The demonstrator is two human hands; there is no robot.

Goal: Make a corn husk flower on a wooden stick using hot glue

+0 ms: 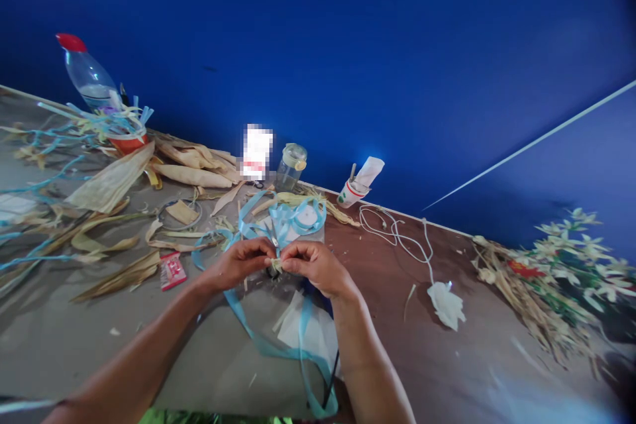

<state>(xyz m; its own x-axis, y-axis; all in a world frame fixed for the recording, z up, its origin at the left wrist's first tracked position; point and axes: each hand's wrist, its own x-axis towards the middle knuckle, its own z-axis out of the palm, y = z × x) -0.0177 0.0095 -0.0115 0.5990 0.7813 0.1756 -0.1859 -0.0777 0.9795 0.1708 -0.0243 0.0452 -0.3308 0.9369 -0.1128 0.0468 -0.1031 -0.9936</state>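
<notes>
My left hand and my right hand meet at the middle of the table, fingertips pinched. Between them is a small pale piece of corn husk, both hands closed on it. Its far side is partly covered by my fingers. Just beyond my fingers, scissors lie with their blades pointing away. Loops of light blue ribbon run behind my hands and down past my right wrist. A ribbon roll lies behind them. A white sheet lies beside my right forearm.
Dried corn husks and a red wrapper lie at the left. A red-capped bottle and red cup stand there too. Along the blue wall are a jar, a paper cup and white cable. White flowers lie right.
</notes>
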